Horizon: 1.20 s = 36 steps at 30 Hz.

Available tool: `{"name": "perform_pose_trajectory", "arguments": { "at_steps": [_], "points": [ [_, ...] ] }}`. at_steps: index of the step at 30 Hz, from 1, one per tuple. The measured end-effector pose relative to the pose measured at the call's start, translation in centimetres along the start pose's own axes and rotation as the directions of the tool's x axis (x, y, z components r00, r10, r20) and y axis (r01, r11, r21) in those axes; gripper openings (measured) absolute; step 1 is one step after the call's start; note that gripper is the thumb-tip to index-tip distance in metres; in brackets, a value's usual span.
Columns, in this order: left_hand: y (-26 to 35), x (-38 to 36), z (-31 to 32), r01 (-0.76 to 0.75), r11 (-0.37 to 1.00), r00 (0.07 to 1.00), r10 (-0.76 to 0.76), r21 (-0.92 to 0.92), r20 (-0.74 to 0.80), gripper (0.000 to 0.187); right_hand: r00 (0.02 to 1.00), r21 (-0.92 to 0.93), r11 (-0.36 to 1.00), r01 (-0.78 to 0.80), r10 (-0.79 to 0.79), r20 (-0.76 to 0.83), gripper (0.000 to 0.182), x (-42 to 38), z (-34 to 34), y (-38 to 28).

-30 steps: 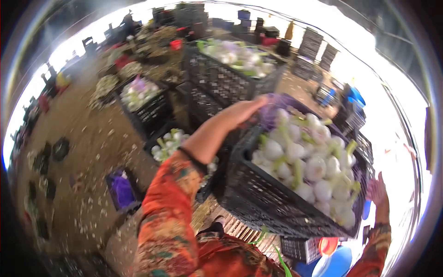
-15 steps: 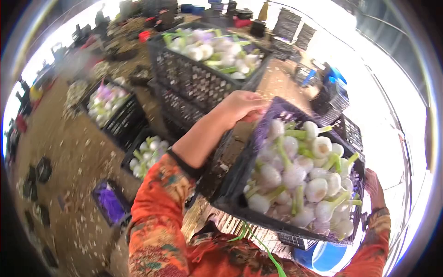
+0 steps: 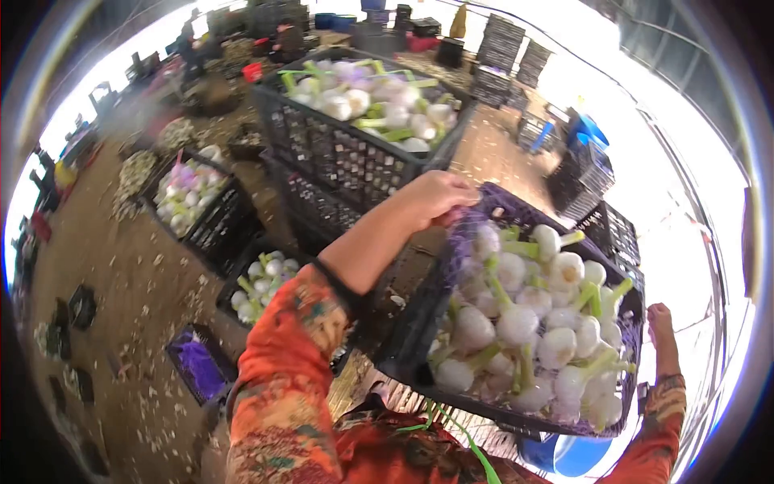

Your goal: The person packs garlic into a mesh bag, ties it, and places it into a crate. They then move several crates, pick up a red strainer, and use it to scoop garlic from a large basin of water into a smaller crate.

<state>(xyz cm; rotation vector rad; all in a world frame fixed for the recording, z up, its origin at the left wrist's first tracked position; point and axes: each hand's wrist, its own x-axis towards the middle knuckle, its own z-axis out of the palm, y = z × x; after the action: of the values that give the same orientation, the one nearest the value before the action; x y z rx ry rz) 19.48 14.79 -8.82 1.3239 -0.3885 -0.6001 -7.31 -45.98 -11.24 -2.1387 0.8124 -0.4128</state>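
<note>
A black plastic crate (image 3: 407, 355) filled with white garlic bulbs (image 3: 516, 324) on short green stems stands tilted in front of me. Purple netting (image 3: 524, 202) lines its inside and shows along the rim. At the crate's upper left corner, my left hand (image 3: 443, 198) is closed, pinching the edge of this netting. My right hand (image 3: 659, 319) is off the crate's right side, a little apart from the rim. Its fingers look curled closed, and whatever they hold is too small to make out.
Another garlic-filled crate (image 3: 347, 137) sits on a stack just beyond my left arm. Lower left are two more garlic crates (image 3: 214, 218) and a small crate with purple netting (image 3: 201, 367). A blue drum (image 3: 576, 456) is below the near crate. Stacked crates (image 3: 584, 173) stand at right.
My right hand has come away from the crate's right rim, outward to the right. My left hand stays at the corner netting. The whole view has shifted slightly downward.
</note>
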Motion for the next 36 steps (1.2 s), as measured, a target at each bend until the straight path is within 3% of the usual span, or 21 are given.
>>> {"name": "perform_pose_trajectory", "arguments": {
  "at_steps": [3, 4, 6, 9, 11, 12, 15, 17, 18, 19, 20, 21, 23, 24, 26, 29, 31, 32, 33, 34, 36],
  "points": [
    [0.6, 2.3, 0.5, -0.019, 0.984, 0.997, 0.005, -0.175, -0.081, 0.012, 1.0, 0.085, 0.996, 0.001, 0.001, -0.031, 0.005, 3.9, -0.2, 1.6],
    [0.9, 3.5, 0.8, -0.085, 0.97, 0.995, 0.069, -0.227, -0.077, 0.011, 0.997, -0.114, 0.991, 0.073, -0.075, -0.016, 0.005, 4.5, -0.6, 1.1],
    [2.5, 5.5, 2.6, -0.17, 0.984, 0.981, 0.164, -0.057, -0.101, 0.009, 0.983, -0.149, 0.972, 0.181, -0.181, 0.013, 0.009, 5.6, -1.6, 0.4],
    [3.9, 5.4, 5.4, -0.227, 0.974, 0.973, 0.226, -0.019, -0.054, 0.009, 0.997, -0.029, 1.0, 0.001, -0.003, -0.073, 0.011, 2.9, 0.5, -4.6],
    [5.1, 1.8, 7.6, -0.414, 0.905, 0.907, 0.401, 0.096, 0.128, 0.011, 0.993, -0.051, 0.992, 0.114, -0.113, 0.033, 0.009, 3.6, -0.8, -2.7],
    [4.7, 1.3, 8.7, -0.684, 0.651, 0.73, 0.605, 0.33, 0.317, 0.01, 0.991, -0.047, 0.991, 0.127, -0.125, 0.043, 0.009, 3.6, -1.3, -1.6],
    [4.7, -0.3, 8.2, -0.601, 0.757, 0.794, 0.53, 0.257, 0.299, 0.007, 0.991, -0.018, 0.992, 0.125, -0.123, 0.06, 0.013, 4.7, -0.6, -0.8],
    [4.0, 2.7, 8.0, -0.799, 0.458, 0.584, 0.744, 0.389, 0.325, 0.008, 0.985, -0.045, 0.987, 0.153, -0.149, 0.081, 0.017, 4.5, 0.3, -1.3],
    [6.0, 0.0, 7.8, -0.457, 0.769, 0.888, 0.369, 0.447, 0.274, 0.01, 0.984, -0.092, 0.982, 0.163, -0.155, 0.086, 0.019, 2.6, 1.1, -3.2],
    [6.0, 0.3, 7.4, -0.404, 0.819, 0.912, 0.324, 0.407, 0.253, 0.014, 0.986, -0.162, 0.973, 0.164, -0.154, 0.069, 0.021, 0.9, 2.1, -4.8],
    [4.4, 2.5, 6.6, -0.435, 0.889, 0.884, 0.39, 0.146, 0.257, 0.014, 0.991, -0.229, 0.964, 0.134, -0.126, 0.048, 0.024, -1.3, 3.3, -6.8],
    [3.8, 2.5, 5.8, -0.402, 0.833, 0.91, 0.408, 0.379, 0.069, 0.016, 0.997, -0.271, 0.959, 0.077, -0.072, 0.027, 0.026, -3.1, 4.4, -8.7],
    [3.4, 2.2, 5.6, -0.344, 0.917, 0.936, 0.318, 0.201, 0.152, 0.012, 1.0, -0.342, 0.94, -0.001, 0.009, 0.023, 0.031, -4.9, 5.5, -11.9],
    [3.2, 2.2, 6.0, -0.28, 0.957, 0.95, 0.263, 0.082, 0.17, 0.01, 0.989, -0.368, 0.923, 0.114, -0.07, 0.129, 0.03, -4.3, 5.0, -11.5],
    [3.5, 2.6, 7.1, -0.277, 0.948, 0.955, 0.255, 0.153, 0.152, 0.016, 0.914, -0.359, 0.867, 0.346, -0.226, 0.336, 0.035, -3.2, 4.0, -10.9],
    [4.1, 2.1, 8.0, -0.292, 0.929, 0.949, 0.252, 0.227, 0.191, 0.02, 0.94, -0.3, 0.939, 0.168, -0.06, 0.337, 0.032, -3.7, 4.7, -13.0],
    [4.9, 2.1, 8.4, -0.356, 0.582, 0.928, 0.129, 0.731, 0.349, 0.019, 0.97, -0.19, 0.979, 0.072, -0.025, 0.24, 0.027, -2.1, 4.5, -9.7],
    [4.7, 2.5, 8.1, -0.374, 0.575, 0.917, 0.113, 0.727, 0.382, 0.019, 0.98, -0.199, 0.974, 0.112, -0.075, 0.183, 0.024, -0.1, 4.8, -6.9],
    [4.3, 3.0, 7.8, -0.432, 0.44, 0.901, 0.163, 0.788, 0.403, 0.014, 0.861, -0.391, 0.772, 0.501, -0.49, 0.136, 0.022, 1.5, 4.4, -5.7],
    [4.0, 3.6, 8.2, -0.473, 0.296, 0.88, 0.211, 0.83, 0.426, 0.012, 0.569, -0.566, 0.384, 0.73, -0.8, 0.191, 0.02, 2.4, 4.3, -5.3],
    [5.3, 3.3, 10.0, -0.306, 0.684, 0.952, 0.219, 0.662, 0.213, 0.014, 0.78, -0.412, 0.679, 0.607, -0.608, 0.148, 0.02, -2.8, 2.3, -13.9]
  ]
}}
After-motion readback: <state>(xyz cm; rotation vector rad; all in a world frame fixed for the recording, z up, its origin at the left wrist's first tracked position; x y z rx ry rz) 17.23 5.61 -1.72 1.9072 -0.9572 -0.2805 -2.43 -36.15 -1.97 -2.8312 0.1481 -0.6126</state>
